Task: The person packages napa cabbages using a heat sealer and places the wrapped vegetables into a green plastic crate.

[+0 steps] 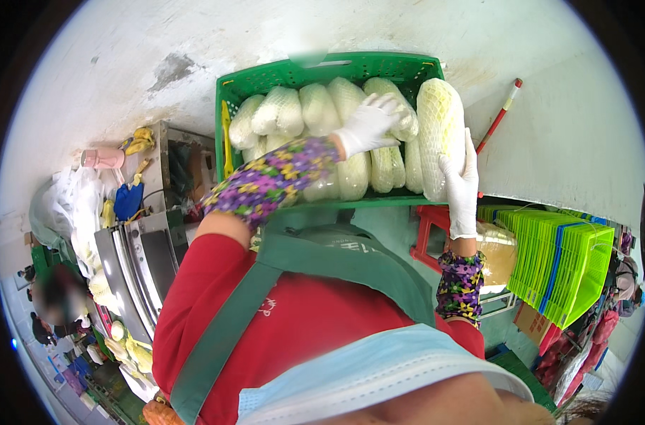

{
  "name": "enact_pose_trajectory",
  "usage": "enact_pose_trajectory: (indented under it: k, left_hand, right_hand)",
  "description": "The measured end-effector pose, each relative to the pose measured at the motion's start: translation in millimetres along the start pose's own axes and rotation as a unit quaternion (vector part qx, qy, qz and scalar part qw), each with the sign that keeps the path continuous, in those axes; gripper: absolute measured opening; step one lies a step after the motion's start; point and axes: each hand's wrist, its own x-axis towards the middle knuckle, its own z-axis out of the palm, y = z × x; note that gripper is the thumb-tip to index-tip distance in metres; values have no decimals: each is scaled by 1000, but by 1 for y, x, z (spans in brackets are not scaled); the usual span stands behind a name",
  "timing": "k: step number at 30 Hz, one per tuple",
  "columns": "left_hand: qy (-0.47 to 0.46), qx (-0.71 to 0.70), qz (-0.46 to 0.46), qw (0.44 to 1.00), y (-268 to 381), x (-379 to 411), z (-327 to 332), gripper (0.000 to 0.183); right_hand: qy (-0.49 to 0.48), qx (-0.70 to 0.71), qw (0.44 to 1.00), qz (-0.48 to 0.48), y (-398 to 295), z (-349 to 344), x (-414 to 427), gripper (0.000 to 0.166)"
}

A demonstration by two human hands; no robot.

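Note:
A green plastic crate (407, 59) in front of me holds several pale green vegetables (280, 114), possibly Chinese cabbages, in clear film and white foam netting. My left hand (370, 123), in a white glove, is palm down over the packs with its fingers apart. It reaches across the crate near a wrapped vegetable (387, 90); whether it presses on it I cannot tell. In my right hand (460, 186), also gloved in white, is a long netted vegetable (440, 122). That one stands upright at the crate's right end, the thumb on its near side.
A yellow strip (227, 141) lies along the crate's left inner wall. On the right are a red stool (426, 234), stacked lime-green baskets (545, 255) and a red-and-white pole (497, 125) by the wall. A metal machine (147, 265) and a pink bottle (103, 158) are on the left.

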Motion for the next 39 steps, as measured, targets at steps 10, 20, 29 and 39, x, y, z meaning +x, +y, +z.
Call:
enact_pose_trajectory:
  k: [10,20,29,39]
  left_hand:
    - [-182,41,3,983,-36,74,80,63]
    - [-130,69,35,988,-41,50,89,47]
    - [-87,61,54,993,-40,43,86,44]
    - [83,-484,-165,855,-38,52,9,80]
  right_hand:
    - [25,-444,896,1,40,34,131,78]
    - [130,-695,671,-225,124,69,171,65]
    - [72,-721,673,-149,158,57,185,64]
    - [27,-466,868,-168,155,27,173,66]
